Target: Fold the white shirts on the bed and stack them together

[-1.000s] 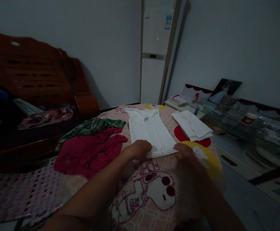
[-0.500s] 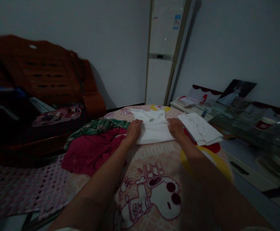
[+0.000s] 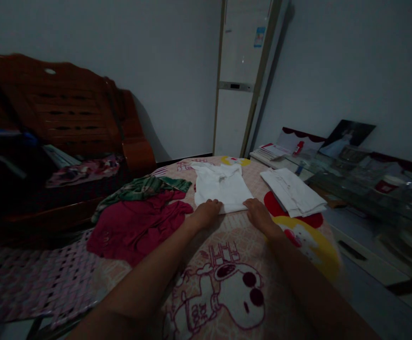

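Note:
A white shirt (image 3: 220,184) lies partly folded on the patterned cloth, its collar end pointing away from me. At its near edge, my left hand (image 3: 209,211) has its fingers curled over the left part of the fabric. My right hand (image 3: 258,212) grips the near right corner, fingers bent onto the cloth. The thumbs of both hands are largely hidden. Left of the shirt lie a crumpled magenta garment (image 3: 135,231) and a green plaid garment (image 3: 135,191). A folded white garment (image 3: 293,191) rests to the right.
The pink tablecloth (image 3: 234,231) carries cartoon-dog and yellow prints. A wooden bench (image 3: 67,108) stands at the left, above a woven pink seat (image 3: 32,278). To the right is a glass-topped cabinet (image 3: 355,179) with papers and a photo. A tall white appliance (image 3: 234,118) stands behind.
Both hands have moved back toward me, from the middle of the white shirt to its near edge. The left hand has also shifted right. More of the shirt now shows beyond the hands.

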`<state>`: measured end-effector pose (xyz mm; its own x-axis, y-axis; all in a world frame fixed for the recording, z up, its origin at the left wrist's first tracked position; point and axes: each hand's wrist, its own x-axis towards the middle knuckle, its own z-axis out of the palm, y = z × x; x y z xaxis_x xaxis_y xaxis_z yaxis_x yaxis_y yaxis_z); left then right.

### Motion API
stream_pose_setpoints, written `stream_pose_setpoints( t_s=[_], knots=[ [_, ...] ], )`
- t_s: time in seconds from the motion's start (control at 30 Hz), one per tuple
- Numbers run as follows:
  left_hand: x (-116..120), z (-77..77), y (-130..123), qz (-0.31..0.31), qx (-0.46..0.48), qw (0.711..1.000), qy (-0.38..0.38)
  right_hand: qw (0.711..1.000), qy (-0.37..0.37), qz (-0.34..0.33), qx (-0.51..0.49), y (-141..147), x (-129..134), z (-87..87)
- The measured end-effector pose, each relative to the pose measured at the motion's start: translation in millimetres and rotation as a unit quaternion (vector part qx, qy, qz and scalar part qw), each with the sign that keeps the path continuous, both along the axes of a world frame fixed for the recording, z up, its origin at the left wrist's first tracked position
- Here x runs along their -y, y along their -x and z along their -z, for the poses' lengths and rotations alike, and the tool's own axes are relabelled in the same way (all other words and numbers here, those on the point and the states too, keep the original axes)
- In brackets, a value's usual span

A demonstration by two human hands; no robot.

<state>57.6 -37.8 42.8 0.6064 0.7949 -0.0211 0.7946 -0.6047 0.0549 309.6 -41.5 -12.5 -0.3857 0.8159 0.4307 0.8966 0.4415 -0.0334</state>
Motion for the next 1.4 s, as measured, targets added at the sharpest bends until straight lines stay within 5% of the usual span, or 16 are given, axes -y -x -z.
stream_pose_setpoints(
  t_s=[0.17, 0.37, 0.67, 0.9, 1.13, 1.27, 1.4],
  knots=[
    [-1.2, 6.8, -11.5, -0.034, 0.01, 0.998, -0.045, 0.999, 0.015, 0.048, -0.012, 6.5, -3.6, -1.2],
    [-12.5, 7.1, 2.1, -0.031, 0.031, 0.998, -0.049, 0.992, 0.014, 0.026, -0.123, 5.1, -5.7, -11.0],
    [5.7, -30.8, 17.6, 0.141, 0.052, 0.986, 0.074, 0.908, 0.329, -0.04, -0.255, -7.4, 26.8, -64.5],
    [6.1, -31.8, 11.6, 0.256, 0.124, 0.93, 0.233, 0.854, 0.454, -0.059, -0.246, -21.7, 25.6, -60.7],
    [-2.5, -13.6, 6.9, 0.198, 0.243, 0.818, 0.483, 0.774, 0.557, -0.046, -0.296, -24.7, 31.4, -54.7],
    [-9.9, 3.7, -6.0, 0.15, 0.403, 0.844, 0.32, 0.786, 0.472, 0.004, -0.399, -20.0, 29.0, -51.0],
    [-11.9, 29.4, -19.6, 0.179, 0.359, 0.907, 0.129, 0.794, 0.353, 0.077, -0.489, -18.7, 17.1, -44.5]
  ],
)
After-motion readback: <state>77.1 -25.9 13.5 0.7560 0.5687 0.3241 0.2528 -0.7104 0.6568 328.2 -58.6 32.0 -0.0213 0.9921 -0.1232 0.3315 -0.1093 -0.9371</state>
